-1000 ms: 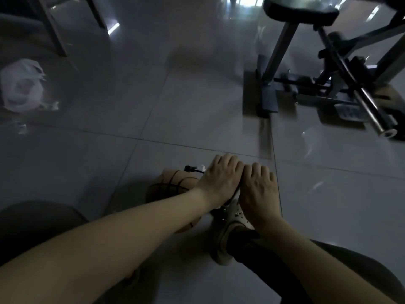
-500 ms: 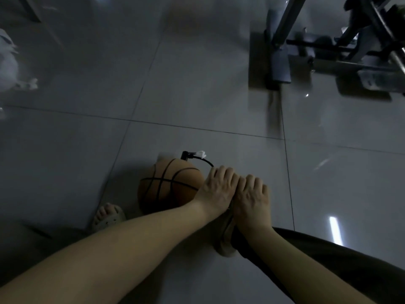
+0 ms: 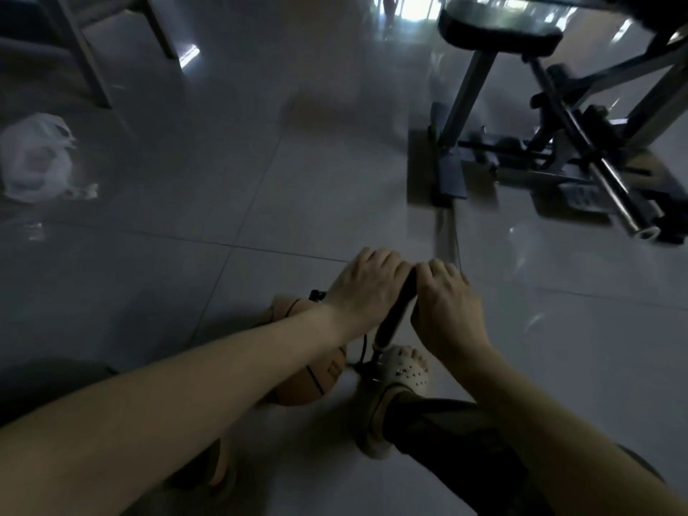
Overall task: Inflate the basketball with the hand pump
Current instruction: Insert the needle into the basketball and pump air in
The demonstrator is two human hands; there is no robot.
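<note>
- Basketball (image 3: pixel 316 381) sits on the glossy tiled floor (image 3: pixel 260 202), low in the middle of the view. It is half hidden under the left forearm, with orange skin and black seams showing either side of the arm.
- Just right of the ball stands the hand pump (image 3: pixel 394 314), its dark barrel rising from a small foot piece down at the floor.
- Up top, the left hand (image 3: pixel 366 288) is wrapped over the left end of the pump's handle, fingers curled down around it.
- And the right hand (image 3: pixel 445 307) grips the right end the same way, knuckles up. The two hands sit side by side, nearly touching, with a sliver of dark handle between them.
- A thin black hose (image 3: pixel 363 348) leaves the pump's base and passes behind the left wrist; a black fitting (image 3: pixel 316 294) shows at the ball's far side. Whether it is seated in the valve, I cannot tell.
- Down below, a pale clog (image 3: pixel 404 374) is planted right at the pump's foot, with a dark trouser leg (image 3: pixel 446 441) above it.
- Far left lies a white plastic bag (image 3: pixel 33 158); upper right stands a metal exercise frame (image 3: pixel 558 117), well apart from the action.
</note>
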